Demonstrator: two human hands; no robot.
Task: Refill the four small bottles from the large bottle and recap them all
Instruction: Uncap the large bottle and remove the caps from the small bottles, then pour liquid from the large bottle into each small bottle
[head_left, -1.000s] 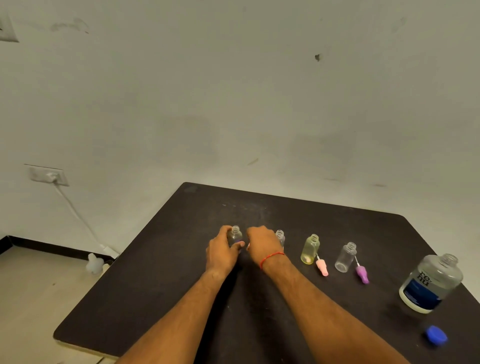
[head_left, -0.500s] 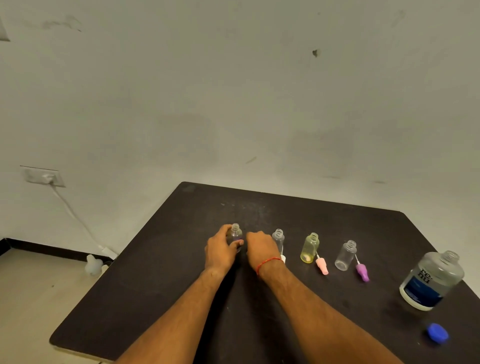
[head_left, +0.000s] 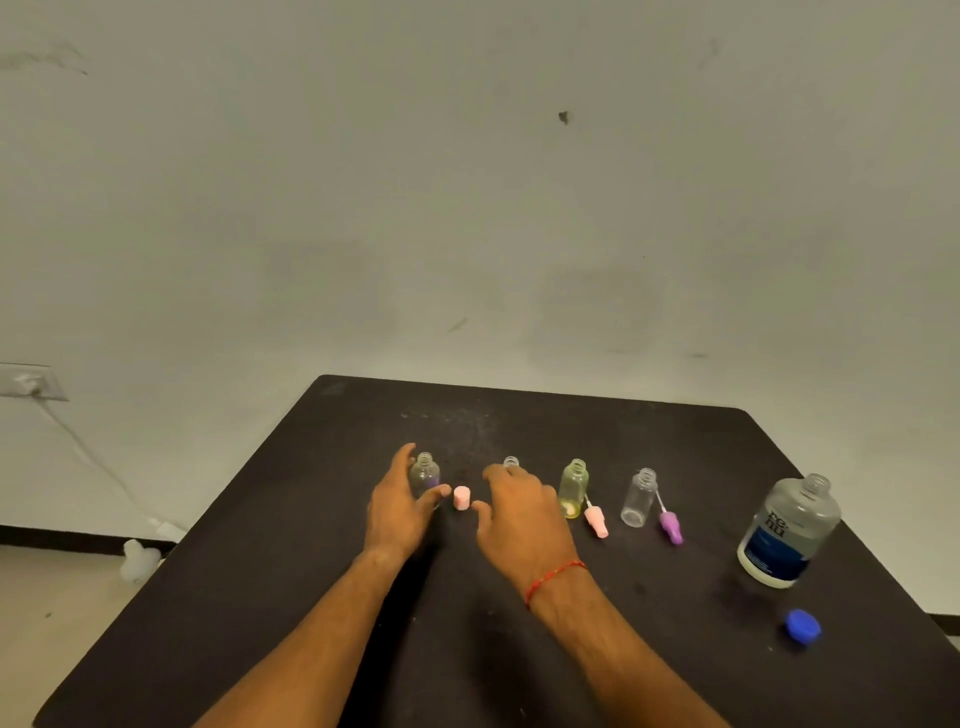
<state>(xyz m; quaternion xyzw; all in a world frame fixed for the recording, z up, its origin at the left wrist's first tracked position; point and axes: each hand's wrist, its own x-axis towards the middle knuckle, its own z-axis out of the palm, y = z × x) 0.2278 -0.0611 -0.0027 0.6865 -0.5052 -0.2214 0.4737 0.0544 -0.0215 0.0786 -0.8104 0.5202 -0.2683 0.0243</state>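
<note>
uncapping looks done; filling and recapping are left. left hand (head_left: 400, 499) holds the leftmost bottle (head_left: 425, 475); right hand (head_left: 519, 512) fingers wide, empty.

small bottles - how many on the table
4, in a row: leftmost bottle at the left hand, second bottle half hidden behind the right hand, then yellowish bottle, then clear bottle.

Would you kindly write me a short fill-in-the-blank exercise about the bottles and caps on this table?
1. The large bottle stands uncapped at the row's ___ end.
2. The yellow-tinted bottle is ___ from the left among the small ones.
3. Between the right hand and the left hand, which holds the leftmost small bottle, stands an upright cap coloured ___.
Missing words: right; third; pink.
</note>
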